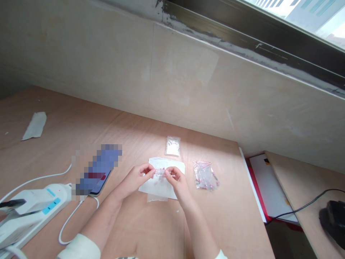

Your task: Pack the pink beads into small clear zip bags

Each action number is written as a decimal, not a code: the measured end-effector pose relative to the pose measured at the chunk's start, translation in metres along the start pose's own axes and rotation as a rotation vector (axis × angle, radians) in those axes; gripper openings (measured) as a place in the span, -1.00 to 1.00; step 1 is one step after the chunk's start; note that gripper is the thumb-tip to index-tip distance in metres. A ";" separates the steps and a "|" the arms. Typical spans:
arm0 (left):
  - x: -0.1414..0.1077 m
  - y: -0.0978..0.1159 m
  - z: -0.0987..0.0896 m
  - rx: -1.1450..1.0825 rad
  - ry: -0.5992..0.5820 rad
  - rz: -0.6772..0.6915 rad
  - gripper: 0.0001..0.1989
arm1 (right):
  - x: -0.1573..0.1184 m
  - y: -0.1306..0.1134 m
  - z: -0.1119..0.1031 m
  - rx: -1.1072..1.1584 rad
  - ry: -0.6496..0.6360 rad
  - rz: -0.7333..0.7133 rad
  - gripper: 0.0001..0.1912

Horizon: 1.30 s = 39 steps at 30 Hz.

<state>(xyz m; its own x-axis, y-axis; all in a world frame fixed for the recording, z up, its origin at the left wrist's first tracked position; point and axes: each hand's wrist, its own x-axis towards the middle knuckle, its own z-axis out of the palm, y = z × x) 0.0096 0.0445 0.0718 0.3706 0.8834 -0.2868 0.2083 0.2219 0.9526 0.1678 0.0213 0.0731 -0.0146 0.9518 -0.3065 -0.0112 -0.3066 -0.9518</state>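
Note:
My left hand (141, 177) and my right hand (177, 178) pinch the two ends of a small clear plastic strip or bag (160, 173), stretched level between them. Its exact kind is too small to make out. Beneath lies a white sheet of paper (147, 186), with several tiny reddish bits showing near the fingers. A clear plastic piece (157, 198) sticks out from the paper's near edge. To the right is a clear zip bag (206, 176) holding small pink and dark pieces. Beyond the paper sits a smaller zip bag (173, 146) with whitish contents.
On the left are a phone (101, 181), partly blurred out, a white cable (63, 225) and a white power strip (58, 207) with plugs. A paper scrap (35, 126) lies far left. The wall (107, 64) bounds the wooden table (229, 216) behind; a gap opens past its right edge.

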 end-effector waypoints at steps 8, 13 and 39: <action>-0.002 0.004 0.003 -0.008 -0.095 0.051 -0.74 | 0.001 0.002 0.005 -0.016 0.055 -0.048 -0.85; 0.000 0.008 0.008 0.059 -0.120 0.101 -0.72 | -0.001 0.001 0.007 -0.035 -0.022 -0.046 -0.85; 0.006 -0.034 -0.015 0.138 0.243 0.026 -0.67 | 0.033 0.012 -0.016 -0.071 0.255 -0.029 -0.82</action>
<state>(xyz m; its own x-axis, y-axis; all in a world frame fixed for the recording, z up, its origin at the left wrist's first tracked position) -0.0092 0.0482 0.0390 0.1530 0.9648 -0.2139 0.3291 0.1544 0.9316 0.1831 0.0496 0.0511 0.2369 0.9347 -0.2649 0.0620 -0.2866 -0.9560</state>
